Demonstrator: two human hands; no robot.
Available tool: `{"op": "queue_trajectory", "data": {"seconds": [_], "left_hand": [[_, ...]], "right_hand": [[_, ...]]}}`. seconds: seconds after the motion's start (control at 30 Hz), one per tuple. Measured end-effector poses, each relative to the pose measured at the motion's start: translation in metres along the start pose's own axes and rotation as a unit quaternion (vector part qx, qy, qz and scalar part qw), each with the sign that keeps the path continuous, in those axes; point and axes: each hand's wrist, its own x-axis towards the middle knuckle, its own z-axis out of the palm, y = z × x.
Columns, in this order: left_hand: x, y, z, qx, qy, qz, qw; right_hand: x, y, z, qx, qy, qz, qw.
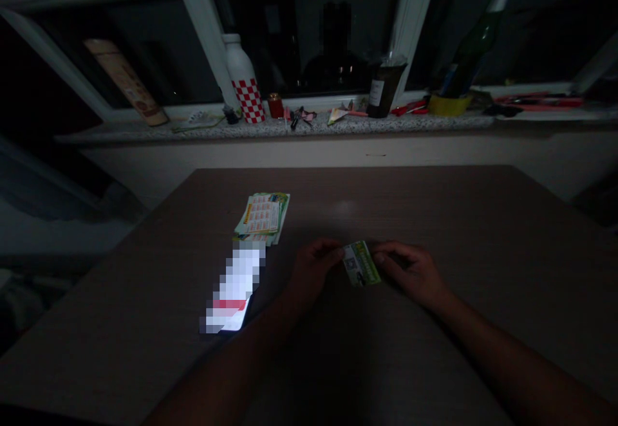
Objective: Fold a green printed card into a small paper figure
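Observation:
A small green printed card (363, 265) with a square code on it is held just over the table. My left hand (316, 262) pinches its left edge between thumb and fingers. On the other side, my right hand (412, 268) grips the upper right edge the same way. To the left lies a loose stack of similar cards (261, 215), the top one showing a grid of red-orange print. Nearer me, beside my left forearm, a phone (236, 284) lies with its screen lit; the screen is blurred out.
The wooden table (410, 201) reaches a granite window sill (270, 131). Along the sill stand a red-checked white bottle (247, 88), a tan bottle (126, 83), a small red jar (275, 105), a dark cup (382, 94) and a tilted green bottle (476, 46) in a yellow ring.

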Motion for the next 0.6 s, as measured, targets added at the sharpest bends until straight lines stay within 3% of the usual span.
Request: {"op": "queue_trajectory", "data": {"seconds": [0.17,0.6], "left_hand": [[0.0028,-0.0057,-0.0008,-0.06,-0.008,-0.025,0.998],[-0.0004,-0.0062,0.0008,-0.019,-0.017,-0.028,0.999]], "right_hand": [[-0.0001,0.0028,0.0,0.006,-0.009,0.018,1.0],[-0.0004,-0.0002,0.0018,0.047,-0.03,0.064,0.996]]}}
